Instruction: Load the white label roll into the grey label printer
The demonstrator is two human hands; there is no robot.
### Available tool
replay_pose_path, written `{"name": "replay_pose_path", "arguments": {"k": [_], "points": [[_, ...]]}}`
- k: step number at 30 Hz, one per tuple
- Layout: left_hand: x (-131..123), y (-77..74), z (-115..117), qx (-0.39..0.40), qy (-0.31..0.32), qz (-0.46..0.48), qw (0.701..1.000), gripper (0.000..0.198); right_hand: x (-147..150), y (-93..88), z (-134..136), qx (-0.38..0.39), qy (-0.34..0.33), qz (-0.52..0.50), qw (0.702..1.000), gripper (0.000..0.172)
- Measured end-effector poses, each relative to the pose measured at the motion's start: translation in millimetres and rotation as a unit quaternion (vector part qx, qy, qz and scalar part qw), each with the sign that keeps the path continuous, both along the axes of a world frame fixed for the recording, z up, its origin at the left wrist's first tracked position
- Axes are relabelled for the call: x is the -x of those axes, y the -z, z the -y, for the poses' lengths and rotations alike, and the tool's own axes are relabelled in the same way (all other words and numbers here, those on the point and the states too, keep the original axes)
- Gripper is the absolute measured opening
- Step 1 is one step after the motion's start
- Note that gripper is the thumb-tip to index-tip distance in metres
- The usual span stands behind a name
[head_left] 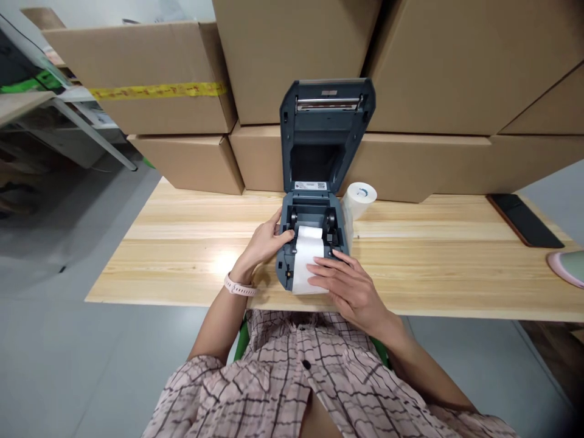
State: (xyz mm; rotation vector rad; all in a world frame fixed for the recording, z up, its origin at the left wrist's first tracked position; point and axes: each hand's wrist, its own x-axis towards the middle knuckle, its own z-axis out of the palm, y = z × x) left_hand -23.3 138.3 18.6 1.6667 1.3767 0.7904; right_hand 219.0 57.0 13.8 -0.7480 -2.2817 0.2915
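Observation:
A dark grey label printer [285,264] sits on the wooden table with its lid [319,131] raised. White label paper [306,267] runs from inside the printer out over its front edge. My left hand [264,243] rests against the printer's left side, its thumb on the inner rim and its other fingers partly hidden behind the body. On the right, my right hand [353,289] lies with fingers stretched over the paper and the printer's front right part. Just beyond the printer's right side stands a roll of white labels [360,198].
Several cardboard boxes [296,61] are stacked along the table's back edge. A dark phone [524,219] lies at the right of the wooden table [433,261], near a partly visible green and pink object [568,267]. Another table [27,106] stands at far left.

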Motion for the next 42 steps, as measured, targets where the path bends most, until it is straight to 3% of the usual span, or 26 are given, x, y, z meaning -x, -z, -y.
{"name": "replay_pose_path", "arguments": {"k": [7, 18, 33, 42], "points": [[-1, -3.2, 0, 0.002, 0.0, -0.008, 1.0, 0.069, -9, 3.5, -4, 0.038, -0.028, -0.026, 0.999, 0.031], [-1, 1.6, -1, -0.005, -0.01, 0.027, 1.0, 0.072, -9, 1.7, -3, 0.006, -0.025, -0.036, 0.999, 0.027], [-2, 0.9, -1, -0.008, -0.023, 0.031, 0.999, 0.074, -9, 3.0, 0, 0.017, -0.022, -0.048, 0.998, 0.026], [-1, 6.8, -4, 0.006, -0.015, 0.102, 0.995, 0.069, -15, -1.7, 1, 0.06, -0.05, -0.036, 0.996, 0.025]]}}
